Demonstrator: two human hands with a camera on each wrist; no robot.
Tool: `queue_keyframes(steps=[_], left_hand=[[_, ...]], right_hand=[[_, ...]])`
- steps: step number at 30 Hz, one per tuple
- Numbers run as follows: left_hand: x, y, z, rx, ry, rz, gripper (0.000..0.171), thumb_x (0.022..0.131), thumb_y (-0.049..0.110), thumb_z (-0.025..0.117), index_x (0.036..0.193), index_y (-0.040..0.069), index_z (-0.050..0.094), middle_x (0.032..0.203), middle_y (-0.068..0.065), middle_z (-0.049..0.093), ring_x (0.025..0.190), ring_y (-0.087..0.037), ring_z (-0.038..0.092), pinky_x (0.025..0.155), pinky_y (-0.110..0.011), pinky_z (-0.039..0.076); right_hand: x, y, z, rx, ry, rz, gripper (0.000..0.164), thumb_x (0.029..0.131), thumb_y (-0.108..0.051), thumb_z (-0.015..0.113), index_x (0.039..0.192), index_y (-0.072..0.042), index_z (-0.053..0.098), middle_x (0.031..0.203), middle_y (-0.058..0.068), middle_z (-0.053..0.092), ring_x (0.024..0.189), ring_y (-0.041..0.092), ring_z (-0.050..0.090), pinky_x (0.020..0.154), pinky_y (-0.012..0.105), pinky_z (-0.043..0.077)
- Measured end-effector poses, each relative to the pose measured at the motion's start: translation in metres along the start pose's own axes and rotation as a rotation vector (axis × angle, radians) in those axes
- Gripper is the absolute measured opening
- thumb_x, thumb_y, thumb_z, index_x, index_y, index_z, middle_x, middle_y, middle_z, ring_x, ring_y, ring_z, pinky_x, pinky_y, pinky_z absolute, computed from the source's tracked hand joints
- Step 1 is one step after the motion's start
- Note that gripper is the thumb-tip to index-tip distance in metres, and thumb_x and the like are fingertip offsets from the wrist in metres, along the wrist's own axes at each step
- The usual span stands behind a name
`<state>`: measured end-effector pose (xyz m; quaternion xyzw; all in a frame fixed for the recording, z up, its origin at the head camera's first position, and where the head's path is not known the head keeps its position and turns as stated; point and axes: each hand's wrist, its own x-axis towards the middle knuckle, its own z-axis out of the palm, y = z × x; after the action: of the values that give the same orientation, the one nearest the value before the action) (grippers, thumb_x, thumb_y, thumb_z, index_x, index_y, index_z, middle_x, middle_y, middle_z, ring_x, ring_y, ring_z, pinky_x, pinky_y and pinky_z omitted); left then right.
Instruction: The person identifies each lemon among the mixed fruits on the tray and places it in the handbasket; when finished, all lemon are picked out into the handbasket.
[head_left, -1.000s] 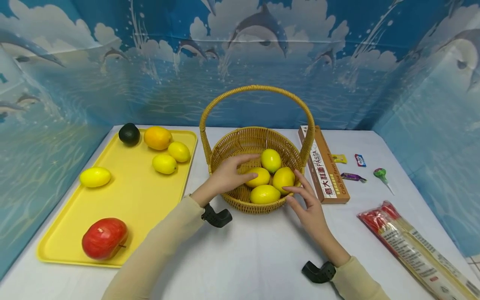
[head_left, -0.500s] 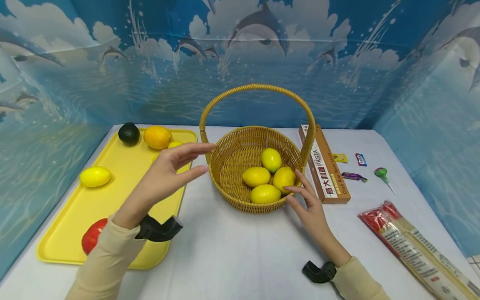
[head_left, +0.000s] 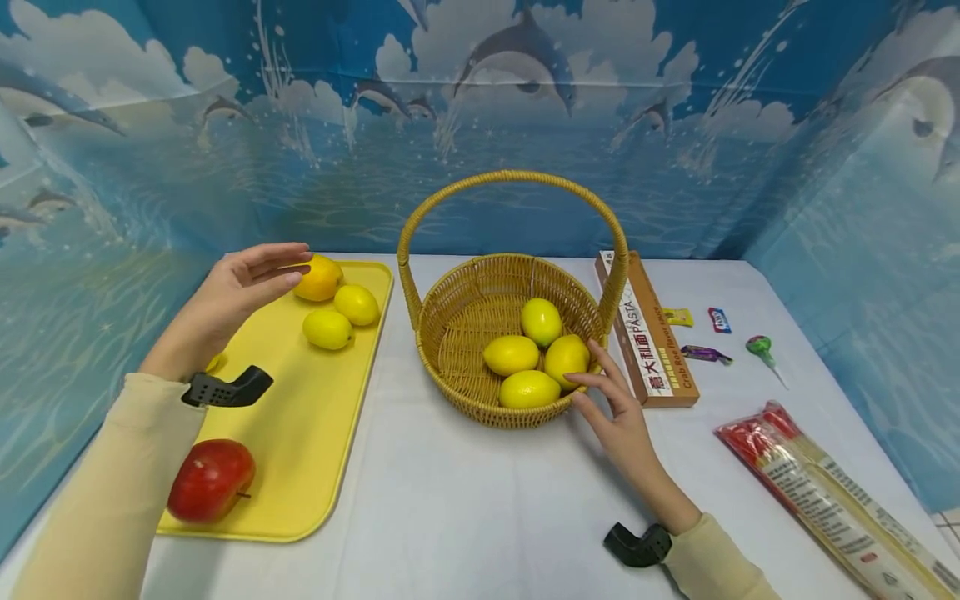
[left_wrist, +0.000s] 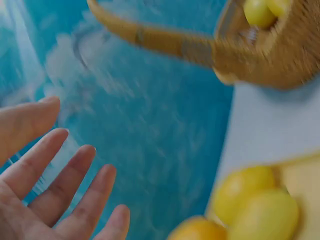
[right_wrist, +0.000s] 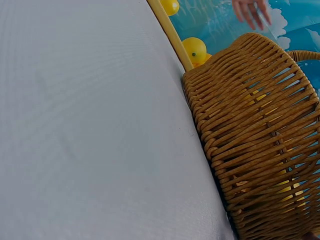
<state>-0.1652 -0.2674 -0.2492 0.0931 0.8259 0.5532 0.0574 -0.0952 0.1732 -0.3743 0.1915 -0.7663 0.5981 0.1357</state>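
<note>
Currently, my right hand (head_left: pixel 619 419) pinches the basket (head_left: pixel 475 405) on its right side, probably for steadiness; my left hand (head_left: pixel 217 302), fingers apart and empty, hovers over the tray (head_left: pixel 303 442).

The left hand (head_left: pixel 228 292) is raised with its fingers (left_wrist: pixel 70 181) parted; the right hand (head_left: pixel 618 421) is held lower, fingers bent.

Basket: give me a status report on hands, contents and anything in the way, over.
Left hand empty, above tray; right hand at rim of basket. Basket upright, four lemons inside. Left arm hides part of tray in head view.
</note>
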Motion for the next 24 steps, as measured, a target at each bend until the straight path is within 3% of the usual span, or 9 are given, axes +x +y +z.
queue_keyframes(steps=[6, 12, 19, 24], left_hand=[[0.016, -0.046, -0.01, -0.085, -0.011, -0.12, 0.055, 0.094, 0.029, 0.057, 0.142, 0.01, 0.038, 0.141, -0.008, 0.037, 0.128, -0.021, 0.035, 0.104, -0.034, 0.031], [0.024, -0.07, -0.014, -0.108, -0.094, -0.196, 0.064, 0.094, 0.029, 0.057, 0.145, 0.003, 0.029, 0.147, -0.015, 0.026, 0.133, -0.027, 0.026, 0.107, -0.046, 0.021], [0.033, -0.086, -0.014, 0.031, -0.239, -0.225, 0.064, 0.096, 0.028, 0.055, 0.144, -0.003, 0.027, 0.147, -0.023, 0.024, 0.133, -0.037, 0.023, 0.105, -0.055, 0.019], [0.039, -0.094, -0.012, 0.136, -0.269, -0.254, 0.066, 0.094, 0.034, 0.058, 0.144, -0.001, 0.032, 0.146, -0.023, 0.027, 0.132, -0.039, 0.023, 0.104, -0.057, 0.021]], right_hand=[[-0.001, 0.001, 0.0, -0.004, 0.0, -0.011, 0.019, 0.087, 0.014, 0.055, 0.104, 0.008, 0.062, 0.147, 0.024, 0.025, 0.137, 0.032, 0.015, 0.106, 0.049, 0.021], [0.0, 0.0, 0.0, -0.013, 0.005, 0.001, 0.018, 0.087, 0.013, 0.055, 0.104, 0.01, 0.061, 0.147, 0.02, 0.026, 0.137, 0.034, 0.015, 0.105, 0.052, 0.021], [0.001, -0.004, 0.0, -0.007, 0.002, 0.012, 0.018, 0.087, 0.015, 0.054, 0.103, 0.012, 0.06, 0.146, 0.026, 0.025, 0.137, 0.036, 0.014, 0.102, 0.06, 0.019], [0.001, -0.003, 0.0, -0.008, 0.002, 0.016, 0.017, 0.087, 0.015, 0.054, 0.103, 0.012, 0.06, 0.146, 0.025, 0.025, 0.137, 0.036, 0.014, 0.102, 0.061, 0.018]])
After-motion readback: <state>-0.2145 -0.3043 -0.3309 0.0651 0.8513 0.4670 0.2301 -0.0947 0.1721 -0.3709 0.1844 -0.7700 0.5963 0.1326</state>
